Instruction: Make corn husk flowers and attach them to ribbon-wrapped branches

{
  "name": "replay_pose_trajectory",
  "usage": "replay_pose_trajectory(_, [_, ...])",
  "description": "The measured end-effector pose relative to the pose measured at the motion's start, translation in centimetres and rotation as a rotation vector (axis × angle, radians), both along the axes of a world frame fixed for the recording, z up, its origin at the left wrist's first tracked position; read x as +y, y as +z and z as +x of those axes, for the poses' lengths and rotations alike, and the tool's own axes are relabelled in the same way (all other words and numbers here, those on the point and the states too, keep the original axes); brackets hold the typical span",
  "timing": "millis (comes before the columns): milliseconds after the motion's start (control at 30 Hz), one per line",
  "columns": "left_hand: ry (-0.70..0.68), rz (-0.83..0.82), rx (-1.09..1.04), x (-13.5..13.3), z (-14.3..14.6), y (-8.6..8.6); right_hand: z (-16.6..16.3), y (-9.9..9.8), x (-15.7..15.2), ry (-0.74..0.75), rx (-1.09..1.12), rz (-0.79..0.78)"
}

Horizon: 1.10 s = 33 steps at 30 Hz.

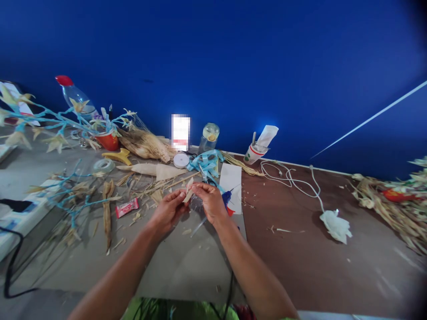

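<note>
Between my two hands is a small pale piece of dried corn husk (188, 194), cut or folded into pointed, petal-like tips. My left hand (167, 210) pinches it from the left with thumb and fingertips. From the other side, my right hand (212, 203) grips it with its fingertips. Just beyond the right wrist lies a blue tool (227, 197), partly hidden, that looks like a glue gun. Scissors (203, 173) rest behind the hands, beside a heap of light blue ribbon (208, 163). A white sheet of paper (231, 178) lies to the right.
Blue-wrapped branches with husk flowers (60, 118) spread at the left, near a red pot (108, 141). A pink wrapper (127, 207), tape roll (104, 166) and husk scraps litter the table. Behind stand a glass jar (208, 138) and cup (255, 153); a white cable (302, 184) lies right.
</note>
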<state>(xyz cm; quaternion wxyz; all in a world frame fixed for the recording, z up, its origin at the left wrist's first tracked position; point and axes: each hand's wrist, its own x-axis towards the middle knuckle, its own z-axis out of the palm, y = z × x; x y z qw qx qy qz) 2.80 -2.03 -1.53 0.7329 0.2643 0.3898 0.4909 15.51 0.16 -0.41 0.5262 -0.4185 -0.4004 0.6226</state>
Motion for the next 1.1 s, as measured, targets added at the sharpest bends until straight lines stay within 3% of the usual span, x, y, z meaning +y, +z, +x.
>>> replay_pose_trajectory(100, [-0.031, -0.005, 0.027, 0.14, -0.33, -0.25, 0.17, 0.11, 0.10, -0.002, 0.015, -0.012])
replay_pose_trajectory(300, [-0.036, -0.006, -0.067, 0.26, -0.71, -0.38, 0.59, 0.31, 0.29, -0.172, -0.144, 0.051])
replay_pose_trajectory(633, [-0.065, 0.077, -0.184, 0.15, -0.71, -0.67, 0.79, 0.08, 0.34, -0.186, -0.401, 0.138])
replay_pose_trajectory(1100, [-0.063, 0.000, -0.171, 0.11, -0.33, -0.66, 0.45, 0.07, -0.02, -0.184, -0.395, 0.199])
